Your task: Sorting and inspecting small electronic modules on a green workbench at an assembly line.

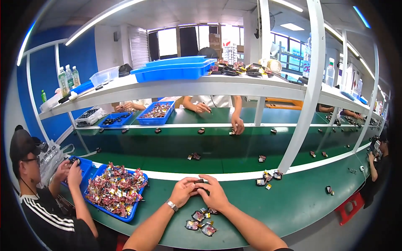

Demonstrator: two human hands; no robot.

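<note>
My left hand [182,193] and my right hand [214,193] meet over the green bench, fingers closed around a small black casing [199,181]. Most of that piece is hidden by the fingers, so what is inside it cannot be made out. Between my forearms lies a small group of open black casings [198,216] with reddish wiring and silver and yellow parts. A blue bin [144,186] heaped with similar red and yellow small electronic parts [115,188] sits left of my left hand.
Beyond my hands runs a green conveyor belt [226,144] carrying scattered small assemblies. A white upright post [307,96] rises at right, near another cluster of assemblies [268,179]. A co-worker [37,184] sits at left; another reaches over the belt's far side. Blue trays [173,69] rest on the overhead shelf.
</note>
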